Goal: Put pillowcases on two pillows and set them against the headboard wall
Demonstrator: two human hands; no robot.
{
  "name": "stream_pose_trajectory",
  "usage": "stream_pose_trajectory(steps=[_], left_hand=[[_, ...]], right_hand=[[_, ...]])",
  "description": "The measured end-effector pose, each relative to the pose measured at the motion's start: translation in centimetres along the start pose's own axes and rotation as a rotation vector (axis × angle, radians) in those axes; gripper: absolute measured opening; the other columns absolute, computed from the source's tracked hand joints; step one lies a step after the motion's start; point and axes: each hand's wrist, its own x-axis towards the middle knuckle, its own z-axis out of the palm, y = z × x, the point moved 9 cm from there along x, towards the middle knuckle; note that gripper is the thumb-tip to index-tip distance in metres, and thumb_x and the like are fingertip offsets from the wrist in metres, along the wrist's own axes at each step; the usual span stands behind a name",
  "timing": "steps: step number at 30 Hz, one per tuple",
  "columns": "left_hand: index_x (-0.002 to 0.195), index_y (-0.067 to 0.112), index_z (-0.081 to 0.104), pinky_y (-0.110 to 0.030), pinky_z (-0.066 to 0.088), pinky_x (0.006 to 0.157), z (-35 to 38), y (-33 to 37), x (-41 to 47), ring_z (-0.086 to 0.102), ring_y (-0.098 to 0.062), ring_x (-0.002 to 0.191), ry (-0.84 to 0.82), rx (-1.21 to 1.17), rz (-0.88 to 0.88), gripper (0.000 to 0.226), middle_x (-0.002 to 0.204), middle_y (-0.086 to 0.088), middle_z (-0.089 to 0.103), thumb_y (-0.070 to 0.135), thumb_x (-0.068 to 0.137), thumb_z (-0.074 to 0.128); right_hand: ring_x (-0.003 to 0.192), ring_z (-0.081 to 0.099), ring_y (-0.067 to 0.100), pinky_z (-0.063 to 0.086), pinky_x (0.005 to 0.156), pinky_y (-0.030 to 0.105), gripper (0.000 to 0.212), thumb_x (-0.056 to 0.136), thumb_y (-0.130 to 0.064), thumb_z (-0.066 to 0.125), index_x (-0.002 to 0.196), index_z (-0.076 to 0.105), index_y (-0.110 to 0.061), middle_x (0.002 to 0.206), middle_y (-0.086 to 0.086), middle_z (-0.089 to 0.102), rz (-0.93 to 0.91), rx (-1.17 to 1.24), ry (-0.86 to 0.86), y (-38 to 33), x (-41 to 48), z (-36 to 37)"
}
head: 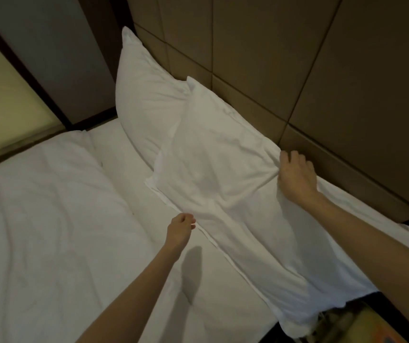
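One white pillow (pixel 146 95) in its case leans upright against the brown padded headboard wall (pixel 297 58) at the far side of the bed. A second white pillow (pixel 213 159) lies in front of it, tilted against the wall, with its pillowcase trailing long and slack toward the bed's near edge (pixel 285 280). My right hand (pixel 295 174) grips a bunch of this pillow's fabric on the side nearest the wall. Beside the loose hem of the case, my left hand (pixel 181 229) is curled with fingers closed; whether it pinches the hem I cannot tell.
A white duvet (pixel 45 219) covers the bed to the left. A dark-framed panel and pale window (pixel 5 90) stand beyond the bed. Floor with a patterned carpet (pixel 362 328) shows at the bottom right past the mattress edge.
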Motion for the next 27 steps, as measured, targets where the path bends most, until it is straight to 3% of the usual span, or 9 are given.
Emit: stream_pose_trajectory(steps=[3, 5, 8, 12, 16, 23, 27], left_hand=[[0.105, 0.01, 0.063, -0.036, 0.047, 0.091, -1.3, -0.4, -0.1, 0.064, -0.021, 0.094, 0.014, -0.009, -0.001, 0.026, 0.107, -0.009, 0.067, 0.019, 0.094, 0.042], [0.105, 0.011, 0.064, -0.038, 0.047, 0.094, -2.4, -0.6, -0.2, 0.065, -0.022, 0.094, 0.034, -0.031, 0.0, 0.026, 0.107, -0.009, 0.067, 0.018, 0.093, 0.042], [0.105, 0.01, 0.064, -0.037, 0.046, 0.092, -3.9, -1.1, -0.2, 0.065, -0.021, 0.092, 0.061, -0.053, 0.001, 0.027, 0.106, -0.009, 0.068, 0.015, 0.092, 0.041], [0.103, 0.013, 0.064, -0.032, 0.046, 0.085, -5.9, -1.8, -0.3, 0.064, -0.02, 0.092, 0.083, -0.082, 0.011, 0.025, 0.105, -0.008, 0.068, 0.016, 0.092, 0.041], [0.102, 0.012, 0.063, -0.032, 0.045, 0.083, -8.1, -2.6, -0.3, 0.064, -0.022, 0.093, 0.116, -0.121, -0.002, 0.026, 0.105, -0.01, 0.068, 0.014, 0.093, 0.039], [0.109, 0.009, 0.062, -0.033, 0.045, 0.085, -11.1, -1.7, -1.3, 0.063, -0.025, 0.097, 0.131, -0.164, 0.031, 0.027, 0.107, -0.011, 0.066, 0.016, 0.095, 0.04], [0.111, 0.007, 0.062, -0.033, 0.045, 0.086, -12.2, -0.5, -2.0, 0.062, -0.024, 0.097, 0.124, -0.181, 0.055, 0.029, 0.107, -0.01, 0.066, 0.015, 0.095, 0.04]], right_hand=[[0.116, 0.045, 0.042, 0.034, 0.097, 0.049, 0.051, 0.077, -0.003, 0.053, 0.127, 0.046, -0.003, 0.127, 0.026, 0.047, -0.176, -0.027, 0.046, -3.1, -0.9, 0.6], [0.136, 0.029, 0.042, 0.019, 0.113, 0.052, 0.052, 0.083, -0.01, 0.052, 0.134, 0.042, -0.006, 0.147, 0.025, 0.033, -0.263, -0.067, -0.04, -5.0, -1.9, 2.4], [0.147, 0.01, 0.036, 0.001, 0.118, 0.049, 0.052, 0.09, -0.02, 0.045, 0.141, 0.036, -0.01, 0.159, 0.019, 0.015, -0.333, -0.15, -0.128, -5.7, -3.2, 5.0], [0.148, 0.01, 0.032, 0.023, 0.115, 0.043, 0.053, 0.095, -0.032, 0.039, 0.146, 0.031, -0.022, 0.161, 0.015, 0.007, -0.319, -0.113, -0.177, -2.8, -2.4, 5.3], [0.146, 0.014, 0.032, 0.018, 0.116, 0.042, 0.061, 0.09, -0.042, 0.046, 0.147, 0.027, -0.029, 0.161, 0.016, 0.007, -0.217, -0.112, -0.194, -0.7, -1.1, 4.3], [0.142, 0.022, 0.035, 0.016, 0.117, 0.043, 0.052, 0.092, -0.03, 0.043, 0.139, 0.034, -0.01, 0.154, 0.023, 0.023, -0.089, -0.16, -0.17, -1.3, -1.4, 2.0], [0.125, 0.043, 0.035, 0.032, 0.106, 0.042, 0.042, 0.09, -0.022, 0.045, 0.129, 0.044, -0.005, 0.135, 0.02, 0.046, -0.093, 0.013, -0.187, -5.1, -2.5, 0.6]])
